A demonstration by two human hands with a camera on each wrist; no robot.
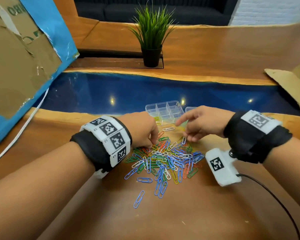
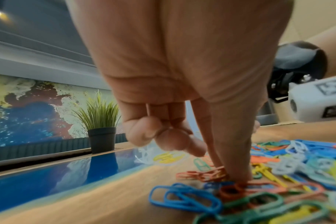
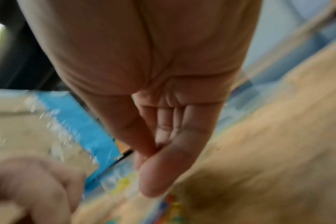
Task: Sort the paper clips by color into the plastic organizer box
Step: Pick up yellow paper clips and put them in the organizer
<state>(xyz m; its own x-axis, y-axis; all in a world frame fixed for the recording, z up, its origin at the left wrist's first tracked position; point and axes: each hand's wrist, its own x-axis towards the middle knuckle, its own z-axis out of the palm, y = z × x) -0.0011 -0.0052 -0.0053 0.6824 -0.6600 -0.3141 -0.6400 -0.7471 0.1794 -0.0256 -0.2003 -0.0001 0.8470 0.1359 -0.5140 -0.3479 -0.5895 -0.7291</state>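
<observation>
Two hands (image 1: 142, 130) (image 1: 201, 123) over one clip pile (image 1: 164, 158), one organizer box (image 1: 164, 110).

- The picture is blurred throughout.
- The right hand (image 3: 163, 106) fills the middle, palm toward the camera, fingers (image 3: 163, 125) running down and away, close together and fairly straight.
- The thumb (image 3: 163, 171) lies across below the fingers, its tip low in the frame; whether anything sits between thumb and fingers cannot be told.
- The left hand (image 3: 32, 189) shows at the lower left, fingers curled.
- The wooden table (image 3: 278, 151) spreads to the right and below.
- A smear of coloured clips (image 3: 171, 209) lies at the bottom edge.
- A blue board (image 3: 81, 125) stands behind at the left.
- A pale clear blur with yellow in it, perhaps the box (image 3: 121, 184), sits between the hands.
</observation>
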